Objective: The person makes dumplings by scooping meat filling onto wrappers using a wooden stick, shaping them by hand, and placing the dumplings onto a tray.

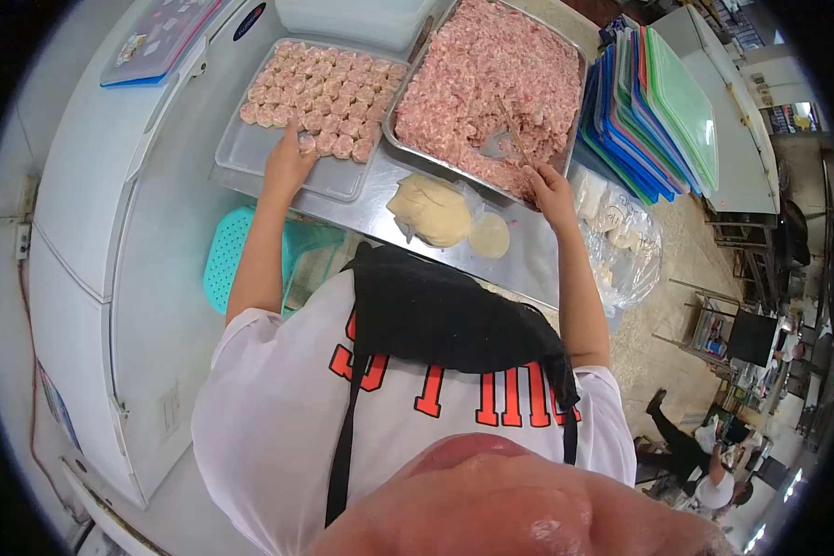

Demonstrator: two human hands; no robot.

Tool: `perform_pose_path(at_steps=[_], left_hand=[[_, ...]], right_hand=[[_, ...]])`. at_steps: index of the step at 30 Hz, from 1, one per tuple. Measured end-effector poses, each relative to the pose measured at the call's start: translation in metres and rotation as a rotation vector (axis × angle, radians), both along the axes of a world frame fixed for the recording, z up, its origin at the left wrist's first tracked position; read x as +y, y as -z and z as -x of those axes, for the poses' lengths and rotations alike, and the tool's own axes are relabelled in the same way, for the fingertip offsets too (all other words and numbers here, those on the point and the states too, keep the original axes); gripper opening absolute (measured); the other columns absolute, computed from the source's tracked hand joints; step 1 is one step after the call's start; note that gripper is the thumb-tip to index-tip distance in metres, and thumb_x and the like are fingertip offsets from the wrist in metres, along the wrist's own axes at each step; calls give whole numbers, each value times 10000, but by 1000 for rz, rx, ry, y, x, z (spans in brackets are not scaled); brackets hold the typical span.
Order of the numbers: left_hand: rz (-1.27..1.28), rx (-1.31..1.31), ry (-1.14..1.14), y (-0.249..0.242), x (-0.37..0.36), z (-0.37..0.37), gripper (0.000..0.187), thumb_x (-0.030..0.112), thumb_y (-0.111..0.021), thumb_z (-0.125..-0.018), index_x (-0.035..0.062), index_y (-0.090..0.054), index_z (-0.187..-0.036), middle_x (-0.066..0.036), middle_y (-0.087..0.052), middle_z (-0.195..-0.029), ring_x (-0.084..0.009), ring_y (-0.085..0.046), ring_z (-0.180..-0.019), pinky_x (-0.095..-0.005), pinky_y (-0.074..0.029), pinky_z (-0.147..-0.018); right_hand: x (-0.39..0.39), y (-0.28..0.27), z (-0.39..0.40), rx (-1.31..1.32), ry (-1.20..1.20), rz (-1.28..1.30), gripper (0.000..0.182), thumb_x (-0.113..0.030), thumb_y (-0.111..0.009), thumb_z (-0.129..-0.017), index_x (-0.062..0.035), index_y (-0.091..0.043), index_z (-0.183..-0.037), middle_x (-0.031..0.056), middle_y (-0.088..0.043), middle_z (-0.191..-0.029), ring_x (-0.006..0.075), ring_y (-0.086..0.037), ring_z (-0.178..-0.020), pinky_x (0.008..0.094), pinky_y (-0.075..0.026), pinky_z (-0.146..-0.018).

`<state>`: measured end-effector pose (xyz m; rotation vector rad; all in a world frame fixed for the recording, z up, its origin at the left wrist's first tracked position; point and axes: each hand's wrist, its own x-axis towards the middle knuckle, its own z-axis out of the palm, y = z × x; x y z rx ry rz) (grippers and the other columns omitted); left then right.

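My left hand (pixel 289 165) is at the near edge of a block of meat-filled dumplings (pixel 334 91), its thumb and finger closed around one dumpling (pixel 307 145). They stand in close rows on a pale plastic tray (pixel 236 148). My right hand (pixel 550 193) grips a thin, stick-like spatula (pixel 513 128) whose far end reaches into the pink ground meat (pixel 477 65). That meat fills a large metal pan (pixel 401 146), with a grey bare patch near the spatula. Between my hands lie a stack of dough wrappers (pixel 431 209) and a single round wrapper (pixel 489 235).
Colourful plastic lids (pixel 644 111) are stacked right of the pan. Clear bags (pixel 625 236) with pale contents lie below them. A turquoise stool (pixel 230 259) stands under the metal table (pixel 537 264), beside a white freezer (pixel 157 269). Another person (pixel 713 486) is far off at lower right.
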<state>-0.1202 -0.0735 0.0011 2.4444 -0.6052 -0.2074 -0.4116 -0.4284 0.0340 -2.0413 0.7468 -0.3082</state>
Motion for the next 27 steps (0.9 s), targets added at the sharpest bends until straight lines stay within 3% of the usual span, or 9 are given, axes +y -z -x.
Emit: perform_pose_path(at_steps=[3, 10, 14, 16, 19, 22, 23, 24, 27], left_hand=[[77, -159, 81, 14, -4, -13, 804, 156, -703, -745, 70, -282, -1424, -247, -522, -1257, -398, -528, -1122, -433, -447, -932], [56, -130, 185, 8, -4, -16, 745, 144, -679, -752, 66, -323, -1402, -244, -488, -1297, -398, -476, -1187, -428, -422, -973], [-59, -151, 239, -38, -18, 15, 650, 156, -683, -752, 46, -422, -1337, -223, -492, -1301, -394, -470, -1196, -425, -408, -990], [5, -277, 356, -65, -40, 40, 561, 141, -662, -772, 46, -479, -1293, -207, -500, -1299, -384, -481, -1189, -423, -401, -998], [270, -252, 663, -82, -81, 95, 436, 139, -633, -798, 54, -546, -1216, -178, -541, -1241, -352, -506, -1157, -416, -395, -999], [355, -89, 1023, -47, -119, 131, 403, 205, -658, -777, 53, -587, -1143, -156, -574, -1131, -324, -525, -1094, -419, -402, -967], [348, -68, 1082, -37, -125, 141, 405, 222, -668, -767, 58, -595, -1130, -147, -578, -1103, -319, -525, -1077, -422, -405, -953], [350, -79, 1077, -28, -127, 147, 405, 222, -668, -767, 58, -595, -1130, -147, -578, -1103, -319, -525, -1077, -422, -405, -953], [262, -225, 995, -7, -128, 161, 442, 319, -663, -786, 86, -595, -1156, -132, -552, -1195, -318, -477, -1155, -442, -370, -987]], right_hand=[[0, 2, 2, -24, -8, 57, 295, -264, -603, -902, -8, -653, -1041, 114, -631, -908, 197, -584, -871, 308, -440, -784], [-2, -4, -2, -31, -100, 179, 261, -218, -513, -924, 22, -603, -973, 201, -601, -874, 309, -560, -885, 366, -422, -803], [-6, 6, -2, -99, -87, 88, 291, -233, -460, -959, 24, -584, -898, 174, -562, -776, 288, -533, -790, 388, -405, -750], [-16, 22, -3, -125, -129, 0, 317, -295, -470, -980, -18, -614, -928, -25, -409, -629, 86, -397, -606, 269, -353, -544], [-14, 16, -5, -119, -144, 75, 324, -296, -469, -980, -11, -615, -929, -16, -436, -659, 97, -426, -638, 276, -374, -571], [-18, 19, -7, -147, -200, 107, 318, -290, -475, -977, -3, -607, -938, 6, -479, -670, 108, -448, -662, 287, -389, -602], [-18, 19, -7, -122, -185, 75, 324, -287, -482, -963, 8, -599, -896, 62, -504, -656, 153, -480, -636, 326, -409, -595], [-17, 18, -8, -97, -173, 44, 333, -284, -489, -950, 19, -590, -853, 119, -530, -643, 199, -512, -610, 364, -428, -588], [-16, 13, -8, -156, -168, 30, 345, -288, -505, -938, 23, -570, -804, 86, -470, -582, 154, -455, -561, 344, -394, -531]])
